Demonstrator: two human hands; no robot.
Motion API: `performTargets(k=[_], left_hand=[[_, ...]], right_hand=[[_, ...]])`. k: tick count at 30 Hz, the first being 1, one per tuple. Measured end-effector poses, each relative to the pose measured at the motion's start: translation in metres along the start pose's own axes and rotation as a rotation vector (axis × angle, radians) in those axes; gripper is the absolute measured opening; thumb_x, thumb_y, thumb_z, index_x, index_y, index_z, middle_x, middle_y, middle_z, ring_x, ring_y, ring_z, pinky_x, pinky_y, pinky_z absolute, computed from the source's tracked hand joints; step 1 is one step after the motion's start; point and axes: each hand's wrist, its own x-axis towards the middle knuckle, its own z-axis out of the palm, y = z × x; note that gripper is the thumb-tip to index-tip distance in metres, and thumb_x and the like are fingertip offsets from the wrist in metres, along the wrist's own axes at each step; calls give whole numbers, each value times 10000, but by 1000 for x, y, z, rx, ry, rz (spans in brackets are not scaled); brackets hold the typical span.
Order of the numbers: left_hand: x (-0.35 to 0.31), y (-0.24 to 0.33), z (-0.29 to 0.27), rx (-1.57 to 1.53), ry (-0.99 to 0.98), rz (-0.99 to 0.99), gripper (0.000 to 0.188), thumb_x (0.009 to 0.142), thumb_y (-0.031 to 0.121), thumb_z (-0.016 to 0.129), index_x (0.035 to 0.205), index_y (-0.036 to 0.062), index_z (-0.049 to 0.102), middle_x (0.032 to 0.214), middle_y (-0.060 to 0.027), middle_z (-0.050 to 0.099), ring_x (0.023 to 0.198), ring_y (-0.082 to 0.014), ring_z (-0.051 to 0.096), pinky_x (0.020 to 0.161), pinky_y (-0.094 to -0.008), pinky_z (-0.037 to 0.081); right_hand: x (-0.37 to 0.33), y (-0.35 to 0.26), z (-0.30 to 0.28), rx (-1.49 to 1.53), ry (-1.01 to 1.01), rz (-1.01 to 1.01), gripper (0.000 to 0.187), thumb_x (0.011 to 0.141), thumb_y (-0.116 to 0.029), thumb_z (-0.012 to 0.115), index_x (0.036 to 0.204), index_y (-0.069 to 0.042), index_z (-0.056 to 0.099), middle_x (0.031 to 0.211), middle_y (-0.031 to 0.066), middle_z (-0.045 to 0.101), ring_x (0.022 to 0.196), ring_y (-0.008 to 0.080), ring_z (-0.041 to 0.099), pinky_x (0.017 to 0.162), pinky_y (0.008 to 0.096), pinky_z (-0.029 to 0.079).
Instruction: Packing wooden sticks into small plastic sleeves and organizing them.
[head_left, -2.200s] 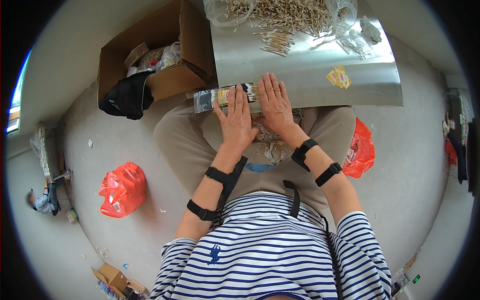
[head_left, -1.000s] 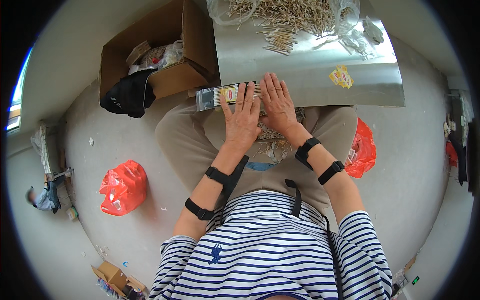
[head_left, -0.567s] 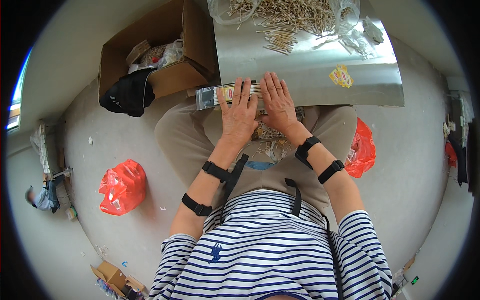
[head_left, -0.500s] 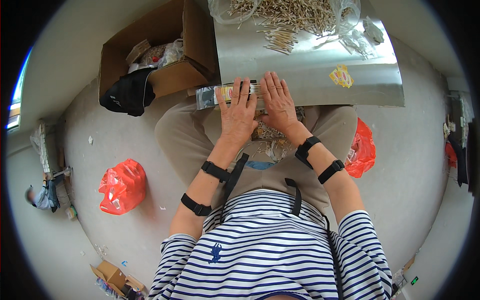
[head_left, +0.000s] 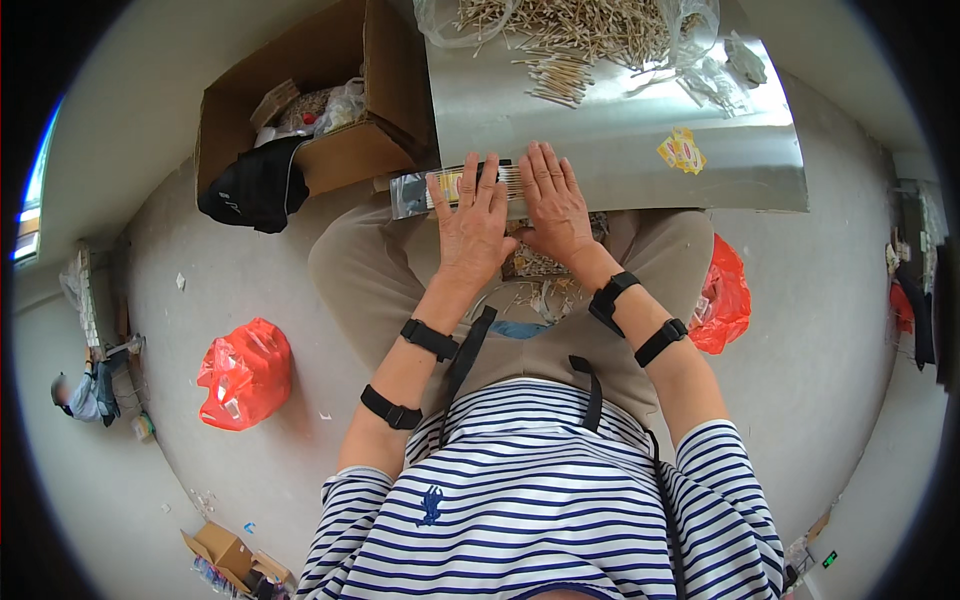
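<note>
In the head view, a long clear-plastic packet of thin pale swabs (head_left: 411,195) lies along the near edge of the silver metal surface (head_left: 480,110); likely light, slippery and bendable, best held by both ends; the bare left grip (head_left: 473,230) and right grip (head_left: 557,215) lie flat over it, clamped on nothing; the middle is hidden; a second ago, more yellow label (head_left: 452,187) showed.

Pale walls (head_left: 120,170) border the grey floor (head_left: 180,340).
</note>
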Motion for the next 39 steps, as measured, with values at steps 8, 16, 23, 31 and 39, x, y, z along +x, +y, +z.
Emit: performTargets(k=[8, 16, 23, 31, 39], left_hand=[[1, 1, -2, -37, -15, -39, 967, 645, 458, 927, 1433, 45, 548, 1694, -95, 272, 1601, -310, 160, 1208, -744, 58], [-10, 3, 12, 52, -50, -68, 1251, 572, 564, 908, 1574, 13, 401, 1723, -59, 216, 1609, -273, 137, 1221, -732, 51], [-12, 4, 14, 7, -67, -45, 1234, 582, 511, 932, 1574, 10, 395, 1731, -51, 198, 1607, -314, 137, 1208, -738, 59], [-2, -5, 6, -10, -50, -72, 1270, 574, 536, 927, 1595, 33, 363, 1730, -69, 196, 1611, -289, 132, 1202, -750, 76], [11, -11, 19, 70, -73, -61, 1279, 522, 611, 910, 1560, 34, 435, 1728, -39, 206, 1613, -265, 131, 1216, -747, 28]], right_hand=[[0, 1, 4, 12, -16, 16, 1174, 644, -260, 874, 1612, -2, 262, 1701, 206, 236, 1595, 361, 202, 1297, 484, 184], [0, -1, 1, -14, -42, 26, 1178, 647, -282, 878, 1609, 4, 263, 1700, 210, 232, 1593, 367, 203, 1294, 489, 187], [4, -5, 3, -52, -66, 23, 1180, 644, -285, 883, 1600, 30, 267, 1692, 239, 230, 1590, 389, 199, 1297, 498, 179], [3, -1, 2, -5, -39, -2, 1179, 641, -296, 889, 1596, 34, 282, 1688, 239, 244, 1589, 388, 206, 1296, 500, 185], [3, -1, 7, 2, -36, -12, 1139, 665, -283, 869, 1592, 40, 291, 1682, 241, 261, 1585, 391, 220, 1294, 502, 187]])
